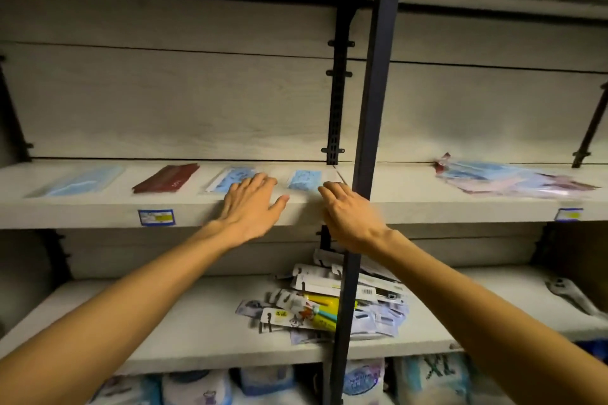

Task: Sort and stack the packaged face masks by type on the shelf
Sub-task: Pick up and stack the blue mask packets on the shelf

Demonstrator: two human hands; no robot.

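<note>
Both bare arms are stretched out to the pale grey wooden shelf (98, 207), and here is the left hand (251, 207) with fingers straight and spread, its grip wide and holding nothing, the fingertips lying on the near end of a clear packet of light blue patterned masks (230, 179). The right hand (348, 215) reaches beside it, fingers loosely extended, grip wide as well, holding nothing, fingertips just at the near right corner of a second, smaller packet of light blue patterned masks (304, 179); whether they touch it is too blurred to tell. Along the same shelf toward its left end lie a dark red flat packet (166, 178) and, nearest the left edge, a plain pale blue mask packet (80, 181), each apart from its neighbour in a single row. A dark blue metal upright post (375, 108) stands at the front edge just right of the right hand. Beyond it, at the right end of the shelf, a loose heap of blue and dark red mask packets (513, 179) sprawls. A blue-bordered price label (156, 218) sits on the shelf's front edge. On the lower shelf (164, 332) lies a jumbled pile of carded small goods (329, 302).
</note>
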